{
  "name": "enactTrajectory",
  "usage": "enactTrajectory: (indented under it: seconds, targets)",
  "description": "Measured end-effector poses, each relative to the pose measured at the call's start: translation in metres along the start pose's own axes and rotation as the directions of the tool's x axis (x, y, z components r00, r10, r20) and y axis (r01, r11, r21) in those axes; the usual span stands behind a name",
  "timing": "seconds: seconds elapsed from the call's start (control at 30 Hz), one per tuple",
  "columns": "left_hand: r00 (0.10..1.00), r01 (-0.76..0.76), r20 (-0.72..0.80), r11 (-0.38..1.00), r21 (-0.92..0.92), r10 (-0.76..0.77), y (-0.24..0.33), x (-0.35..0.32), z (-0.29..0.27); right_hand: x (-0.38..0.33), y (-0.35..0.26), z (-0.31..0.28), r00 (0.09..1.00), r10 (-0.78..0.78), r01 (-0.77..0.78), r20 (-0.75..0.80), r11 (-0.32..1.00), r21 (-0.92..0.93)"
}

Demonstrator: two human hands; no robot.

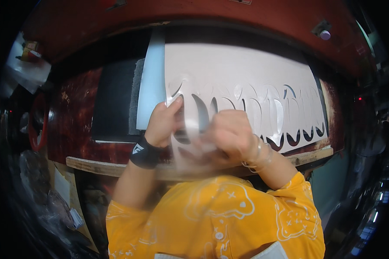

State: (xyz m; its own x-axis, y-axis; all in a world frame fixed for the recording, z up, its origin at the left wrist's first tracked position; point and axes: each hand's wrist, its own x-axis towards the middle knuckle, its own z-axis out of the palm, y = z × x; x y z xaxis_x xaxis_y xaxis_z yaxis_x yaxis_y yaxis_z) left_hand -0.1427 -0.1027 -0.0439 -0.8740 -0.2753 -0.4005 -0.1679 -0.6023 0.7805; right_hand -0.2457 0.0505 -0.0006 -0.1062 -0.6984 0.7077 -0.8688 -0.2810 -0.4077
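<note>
A large pale pinkish-white sheet (229, 62) lies on the work surface, with a row of curved cut-outs and cut lines along its near part. My left hand (160, 125), with a black band at its wrist, grips the sheet's left edge, its thumb lying on top near a cut-out. My right hand (231, 134), bangles at its wrist, is curled closed over the near part of the sheet. Its fingertips are smeared by motion, and what they hold is hidden. Between and below my hands, the sheet's near left corner is blurred and hangs toward the table's front edge.
A light blue sheet (151, 82) lies under the pale one, with a grey fuzzy-edged layer (134, 99) and a black sheet (112, 103) to its left. A wooden strip (103, 166) runs along the front edge. A red machine beam (246, 17) spans the far side.
</note>
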Motion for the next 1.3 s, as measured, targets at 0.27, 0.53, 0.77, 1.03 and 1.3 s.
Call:
enactTrajectory:
  seconds: [0.27, 0.53, 0.77, 1.03, 1.3]
  targets:
    - [0.99, -0.135, 0.075, 0.975, 0.177, 0.123, -0.006, 0.01, 0.002, 0.026, -0.008, -0.045, 0.961, -0.168, 0.233, -0.218, 0.918, 0.321]
    - [0.941, -0.337, 0.031, 0.941, 0.033, 0.336, -0.018, 0.025, 0.019, 0.018, -0.036, -0.052, 0.81, -0.331, 0.446, -0.484, 0.884, 0.141]
    - [0.931, -0.356, -0.105, 0.933, -0.049, 0.35, -0.009, 0.021, 0.007, 0.034, -0.035, -0.088, 0.858, 0.046, 0.202, -0.512, 0.885, 0.418]
    - [0.941, -0.332, 0.013, 0.932, -0.144, 0.337, -0.005, 0.016, 0.007, 0.069, 0.047, 0.013, 0.747, 0.547, -0.329, 0.377, 0.798, -0.505]
    - [0.936, -0.148, 0.205, 0.846, -0.512, 0.288, -0.013, 0.016, -0.016, 0.038, 0.096, -0.059, 0.818, 0.575, -0.427, -0.016, 0.625, 0.654]
